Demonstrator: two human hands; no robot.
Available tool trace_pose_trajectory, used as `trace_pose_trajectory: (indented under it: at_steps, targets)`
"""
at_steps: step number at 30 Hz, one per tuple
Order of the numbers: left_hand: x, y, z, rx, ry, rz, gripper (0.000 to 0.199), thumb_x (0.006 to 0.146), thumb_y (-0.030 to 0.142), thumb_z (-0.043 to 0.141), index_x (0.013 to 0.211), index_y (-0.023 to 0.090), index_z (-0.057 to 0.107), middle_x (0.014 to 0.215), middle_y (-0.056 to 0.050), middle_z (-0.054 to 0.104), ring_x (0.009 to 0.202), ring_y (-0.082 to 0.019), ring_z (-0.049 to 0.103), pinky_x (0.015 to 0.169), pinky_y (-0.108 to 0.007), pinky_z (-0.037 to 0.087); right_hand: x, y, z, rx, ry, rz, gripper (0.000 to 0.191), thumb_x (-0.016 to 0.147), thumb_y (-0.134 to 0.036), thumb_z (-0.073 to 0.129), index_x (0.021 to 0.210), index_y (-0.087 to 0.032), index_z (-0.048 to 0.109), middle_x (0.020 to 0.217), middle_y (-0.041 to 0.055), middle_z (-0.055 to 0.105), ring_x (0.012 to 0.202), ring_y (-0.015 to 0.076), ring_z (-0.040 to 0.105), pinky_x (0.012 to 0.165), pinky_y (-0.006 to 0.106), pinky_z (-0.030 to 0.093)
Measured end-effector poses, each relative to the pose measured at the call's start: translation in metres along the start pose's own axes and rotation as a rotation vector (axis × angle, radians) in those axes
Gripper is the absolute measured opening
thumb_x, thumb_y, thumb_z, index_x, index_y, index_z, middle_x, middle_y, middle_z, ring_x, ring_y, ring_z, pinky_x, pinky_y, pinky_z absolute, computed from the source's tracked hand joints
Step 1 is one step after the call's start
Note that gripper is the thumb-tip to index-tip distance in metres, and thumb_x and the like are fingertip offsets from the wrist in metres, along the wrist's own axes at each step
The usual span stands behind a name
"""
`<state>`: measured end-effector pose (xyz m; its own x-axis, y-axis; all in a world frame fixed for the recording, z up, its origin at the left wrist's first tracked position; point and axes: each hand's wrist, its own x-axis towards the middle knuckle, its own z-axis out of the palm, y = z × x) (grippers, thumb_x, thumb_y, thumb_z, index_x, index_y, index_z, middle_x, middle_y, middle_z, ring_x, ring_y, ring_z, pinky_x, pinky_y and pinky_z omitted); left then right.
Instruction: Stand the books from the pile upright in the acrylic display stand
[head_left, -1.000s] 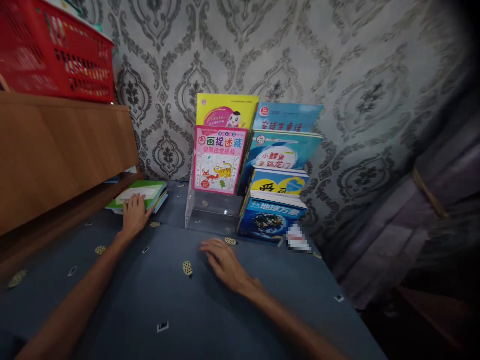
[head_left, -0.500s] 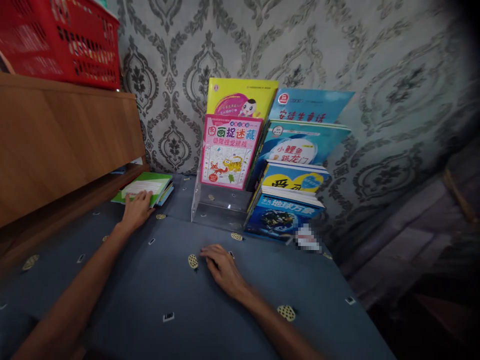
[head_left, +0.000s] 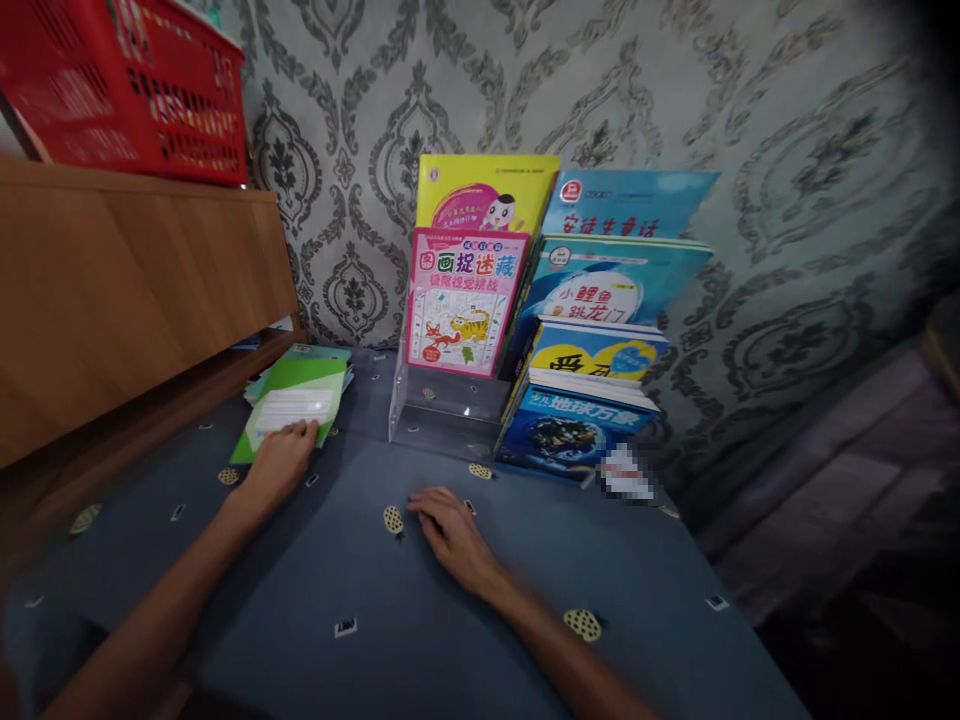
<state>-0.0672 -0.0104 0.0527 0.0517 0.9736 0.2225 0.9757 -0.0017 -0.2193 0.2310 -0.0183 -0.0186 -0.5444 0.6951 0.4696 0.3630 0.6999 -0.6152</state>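
Note:
My left hand [head_left: 281,460] is at the near right edge of a green book [head_left: 292,395] with a white panel on its cover, its bent fingers on the cover and its thumb hidden. The green book juts towards me from a small stack of books [head_left: 319,352] on the left. Resting on the dark blue patterned cloth [head_left: 420,640], my right hand [head_left: 454,535] holds nothing, its fingers loosely bent. Beyond it stands a clear plastic book rack [head_left: 442,425]. A pink picture book [head_left: 465,310] leans there in front of a yellow book [head_left: 487,185].
On the rack's right side, several blue and teal books stand in tiers, with an earth-picture book [head_left: 562,435] in front. A wooden cabinet [head_left: 142,290] borders the left, carrying a red plastic basket [head_left: 172,100]. Patterned wallpaper [head_left: 637,100] covers the wall behind.
My left hand has drawn the green book towards me, partly off the stack, uncovering the books beneath. My right hand stays in place. The view has shifted slightly.

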Motion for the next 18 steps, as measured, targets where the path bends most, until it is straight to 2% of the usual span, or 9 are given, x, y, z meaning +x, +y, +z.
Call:
trace_pose_trajectory:
  at_steps: [4, 11, 14, 18]
  targets:
    - [-0.025, 0.033, -0.011, 0.047, -0.115, 0.020, 0.047, 0.088, -0.001, 0.035, 0.128, 0.007, 0.059, 0.111, -0.023, 0.070, 0.100, -0.032, 0.070, 0.082, -0.044, 0.056, 0.001, -0.003, -0.001, -0.004, 0.002, -0.011, 0.032, 0.094, -0.010, 0.048, 0.110, -0.024, 0.072, 0.108, 0.0086, 0.073, 0.108, 0.0231, 0.066, 0.094, 0.043, 0.055]
    - [-0.063, 0.074, -0.023, 0.007, -0.242, 0.113, 0.047, 0.083, -0.004, 0.042, 0.126, 0.003, 0.061, 0.106, -0.026, 0.070, 0.092, -0.032, 0.072, 0.070, -0.040, 0.060, 0.000, -0.001, 0.000, -0.009, 0.006, -0.016, 0.030, 0.095, -0.012, 0.048, 0.112, -0.023, 0.071, 0.110, 0.0090, 0.073, 0.109, 0.0231, 0.066, 0.096, 0.044, 0.054]
    - [-0.074, 0.092, -0.031, -0.001, -0.260, 0.155, 0.048, 0.081, -0.005, 0.044, 0.125, 0.002, 0.063, 0.102, -0.028, 0.071, 0.090, -0.032, 0.072, 0.066, -0.036, 0.060, 0.001, -0.003, 0.000, -0.016, 0.013, -0.017, 0.030, 0.096, -0.013, 0.047, 0.113, -0.022, 0.070, 0.109, 0.0095, 0.074, 0.106, 0.0233, 0.066, 0.095, 0.044, 0.055]
    - [-0.085, 0.112, -0.036, -0.051, -0.219, 0.268, 0.049, 0.078, -0.005, 0.047, 0.123, 0.004, 0.065, 0.095, -0.025, 0.072, 0.087, -0.030, 0.072, 0.068, -0.035, 0.059, 0.002, -0.010, -0.003, -0.006, 0.031, -0.062, 0.029, 0.097, -0.017, 0.048, 0.116, -0.022, 0.069, 0.113, 0.0101, 0.073, 0.111, 0.0234, 0.065, 0.099, 0.046, 0.053]
